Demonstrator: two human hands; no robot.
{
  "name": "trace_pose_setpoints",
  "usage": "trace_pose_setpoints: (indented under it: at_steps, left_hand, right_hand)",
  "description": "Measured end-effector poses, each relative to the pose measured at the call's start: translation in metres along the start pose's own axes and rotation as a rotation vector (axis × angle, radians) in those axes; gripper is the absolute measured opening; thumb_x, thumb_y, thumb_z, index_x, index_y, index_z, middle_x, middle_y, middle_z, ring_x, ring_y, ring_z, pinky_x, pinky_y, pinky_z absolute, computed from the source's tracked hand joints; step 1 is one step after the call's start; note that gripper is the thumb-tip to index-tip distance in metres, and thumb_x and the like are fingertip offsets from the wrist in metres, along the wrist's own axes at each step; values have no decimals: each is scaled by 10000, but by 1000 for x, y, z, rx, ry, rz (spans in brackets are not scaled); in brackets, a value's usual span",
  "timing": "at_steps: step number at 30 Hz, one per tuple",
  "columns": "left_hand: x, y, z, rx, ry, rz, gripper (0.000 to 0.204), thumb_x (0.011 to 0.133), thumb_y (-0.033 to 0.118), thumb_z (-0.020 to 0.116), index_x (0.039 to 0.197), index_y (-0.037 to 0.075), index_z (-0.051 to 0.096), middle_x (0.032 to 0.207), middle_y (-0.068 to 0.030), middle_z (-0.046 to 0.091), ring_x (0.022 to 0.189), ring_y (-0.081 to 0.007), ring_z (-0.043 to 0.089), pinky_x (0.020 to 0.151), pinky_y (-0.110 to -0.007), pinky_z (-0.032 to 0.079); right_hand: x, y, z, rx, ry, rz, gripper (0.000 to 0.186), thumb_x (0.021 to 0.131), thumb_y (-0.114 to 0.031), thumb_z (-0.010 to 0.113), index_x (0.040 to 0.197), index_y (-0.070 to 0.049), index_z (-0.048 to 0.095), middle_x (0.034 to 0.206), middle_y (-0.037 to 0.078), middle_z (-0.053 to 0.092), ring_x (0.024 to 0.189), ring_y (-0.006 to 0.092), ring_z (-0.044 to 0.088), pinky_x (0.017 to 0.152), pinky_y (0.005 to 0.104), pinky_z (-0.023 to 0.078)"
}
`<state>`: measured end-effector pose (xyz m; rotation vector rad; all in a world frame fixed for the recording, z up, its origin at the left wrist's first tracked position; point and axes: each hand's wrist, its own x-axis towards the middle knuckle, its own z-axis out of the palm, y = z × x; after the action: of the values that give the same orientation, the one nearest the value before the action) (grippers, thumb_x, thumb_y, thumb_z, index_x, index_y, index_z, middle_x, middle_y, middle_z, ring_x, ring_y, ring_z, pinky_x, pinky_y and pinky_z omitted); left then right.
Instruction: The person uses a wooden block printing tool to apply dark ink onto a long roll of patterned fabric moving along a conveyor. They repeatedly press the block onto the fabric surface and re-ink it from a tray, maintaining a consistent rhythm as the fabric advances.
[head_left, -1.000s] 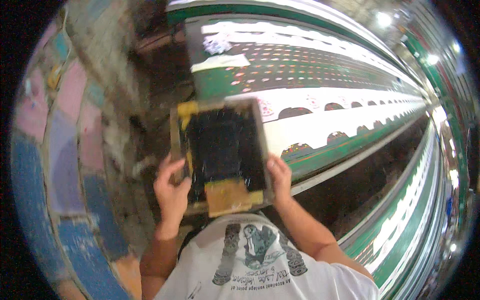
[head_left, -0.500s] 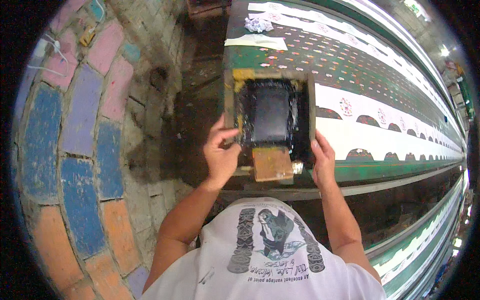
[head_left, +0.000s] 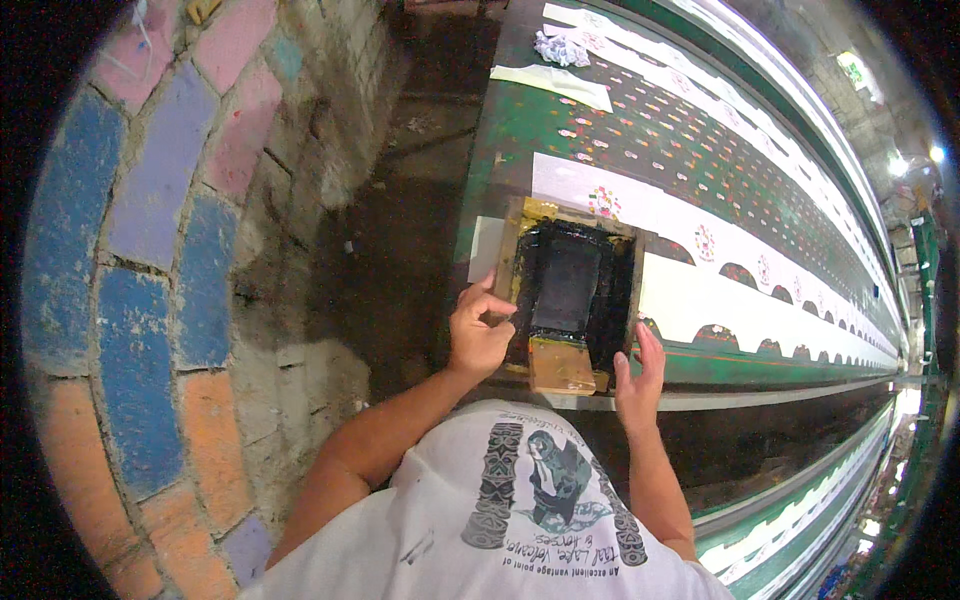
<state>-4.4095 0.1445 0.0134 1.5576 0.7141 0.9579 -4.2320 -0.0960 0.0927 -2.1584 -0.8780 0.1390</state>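
Note:
A wooden-rimmed printing screen [head_left: 568, 290], its mesh smeared with black ink, is over the near end of the long green table, covering part of the white fabric pieces. At its near end lies a flat tan wooden block [head_left: 562, 366], perhaps a squeegee handle. My left hand [head_left: 482, 335] grips the screen's left rail, index finger and thumb curled at the edge. My right hand [head_left: 640, 378] is at the right rail near the lower corner, thumb on the inner side and fingers along the outside. Whether the screen's underside touches the fabric is hidden.
White fabric pieces [head_left: 700, 300] with curved cutouts and small colourful prints run along the green table [head_left: 700, 362]. Farther off are a crumpled white cloth [head_left: 561, 49] and a loose pale piece [head_left: 552, 84]. A painted stone wall [head_left: 140, 370] is at left; another table [head_left: 780, 540] stands at right.
The screen has moved toward me and a little right in view, lower over the table. Both hands have moved with it, and a printed fabric piece now shows beyond its far edge.

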Motion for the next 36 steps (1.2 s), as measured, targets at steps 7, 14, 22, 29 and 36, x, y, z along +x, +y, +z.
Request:
trace_pose_setpoints:
  at_steps: [7, 14, 22, 29, 36]
  left_hand:
    - [5, -3, -6, -16, 0, -98, 240, 760, -119, 761, 907, 70, 783, 1622, -289, 641, 1510, -384, 613, 1275, -459, 436]
    - [7, -2, -7, -78, -27, -34, 227, 764, -129, 763, 889, 61, 772, 1645, -270, 631, 1501, -372, 630, 1260, -438, 454]
    - [9, -7, -14, -33, -60, -71, 220, 759, -131, 751, 874, 55, 770, 1677, -268, 606, 1534, -352, 615, 1275, -428, 444]
    - [10, -13, -24, -117, -95, -114, 222, 760, -141, 771, 851, 61, 746, 1692, -293, 580, 1579, -342, 569, 1300, -435, 403]
    - [12, 0, -27, -34, -92, -193, 236, 753, -152, 790, 831, 56, 711, 1695, -301, 574, 1601, -369, 545, 1304, -461, 394]
  right_hand:
    - [-15, -61, -9, -122, -377, -419, 624, 802, -55, 932, 1402, -79, 762, 1455, 166, 722, 1302, 420, 696, 1099, 535, 595]
    - [2, -75, -2, -249, -405, -504, 687, 689, 68, 805, 1364, -55, 761, 1375, 167, 734, 1268, 428, 699, 1095, 541, 593]
    - [33, -84, -3, -149, -489, -595, 597, 719, 110, 754, 1300, -24, 784, 1252, 147, 782, 1142, 400, 737, 978, 501, 618]
    - [80, -64, -20, -90, -676, -639, 502, 789, 74, 725, 1280, -21, 772, 1180, 181, 788, 1131, 418, 743, 972, 532, 610]
    - [147, -46, 3, -87, -629, -667, 473, 834, 87, 680, 1281, -36, 772, 1180, 211, 780, 1144, 448, 734, 1008, 544, 603]
